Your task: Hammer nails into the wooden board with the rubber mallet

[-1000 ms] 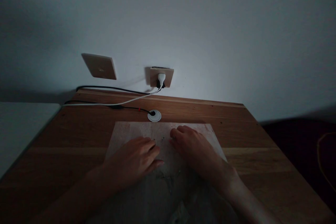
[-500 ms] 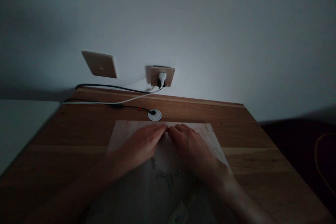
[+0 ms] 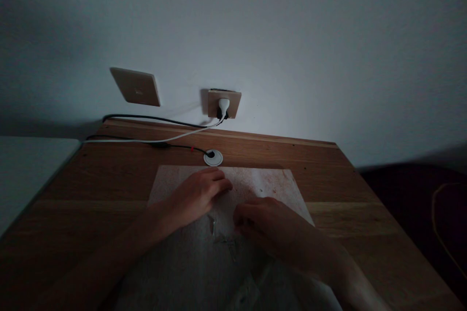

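In the centre of the frame, the left hand [image 3: 200, 192] is curling its fingers over the pale board [image 3: 171, 182]; the right hand [image 3: 272, 226] is bending, half closed, to the lower right. I cannot tell if either is gripping something. Small shiny pieces [image 3: 231, 248] are lying between the forearms.

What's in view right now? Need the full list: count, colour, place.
wall: one, pale grey, behind desk
wall plates: two, tan, on wall
white plug: one, in right-hand plate
white cable: one, from plug leftward
black cable: at least one, along desk's back
grommet: one, whitish, in desk
desk: one, brown wood
board: one, pale, on desk
small pieces: several, shiny, on board
pale surface: one, far left
cord: one, yellowish, far right
left hand, right hand: one each, over board
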`<state>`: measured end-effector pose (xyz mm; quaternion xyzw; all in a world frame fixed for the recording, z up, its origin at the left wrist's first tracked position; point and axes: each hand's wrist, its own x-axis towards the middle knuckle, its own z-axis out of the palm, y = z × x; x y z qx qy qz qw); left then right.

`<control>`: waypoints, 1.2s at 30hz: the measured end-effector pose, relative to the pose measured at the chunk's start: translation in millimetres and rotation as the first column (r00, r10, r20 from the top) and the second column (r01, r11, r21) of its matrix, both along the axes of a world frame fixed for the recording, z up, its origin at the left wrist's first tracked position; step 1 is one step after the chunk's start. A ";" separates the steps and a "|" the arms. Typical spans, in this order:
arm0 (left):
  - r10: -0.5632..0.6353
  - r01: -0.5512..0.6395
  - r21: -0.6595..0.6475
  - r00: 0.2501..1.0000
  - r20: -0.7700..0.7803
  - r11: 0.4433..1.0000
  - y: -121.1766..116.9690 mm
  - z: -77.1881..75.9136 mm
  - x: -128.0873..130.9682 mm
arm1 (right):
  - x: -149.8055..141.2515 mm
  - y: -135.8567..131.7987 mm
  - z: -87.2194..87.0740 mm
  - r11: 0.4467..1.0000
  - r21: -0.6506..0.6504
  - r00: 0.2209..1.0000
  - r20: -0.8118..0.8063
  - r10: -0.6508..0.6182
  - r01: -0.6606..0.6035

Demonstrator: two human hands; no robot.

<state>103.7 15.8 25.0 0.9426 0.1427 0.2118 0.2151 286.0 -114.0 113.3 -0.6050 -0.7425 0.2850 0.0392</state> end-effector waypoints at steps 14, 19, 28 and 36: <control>0.012 -0.012 0.122 1.000 0.003 0.992 -5.7 23.9 2.1 | 26.7 -37.0 -2.3 0.866 0.369 0.924 -0.308 -0.228 0.337; -0.112 0.126 0.100 0.985 -0.135 0.987 -27.4 22.0 -6.2 | 37.3 -66.9 -14.8 0.730 0.436 0.849 -0.306 -0.430 0.527; 0.068 -0.066 0.106 0.998 -0.012 0.992 -34.4 16.3 -59.1 | 77.0 -138.4 -76.2 0.479 0.557 0.655 -0.164 -0.738 0.679; 0.465 -0.463 0.103 0.886 0.004 0.881 -58.6 3.2 -138.7 | 60.2 -158.1 -86.6 0.309 0.209 0.341 -0.141 -0.929 0.928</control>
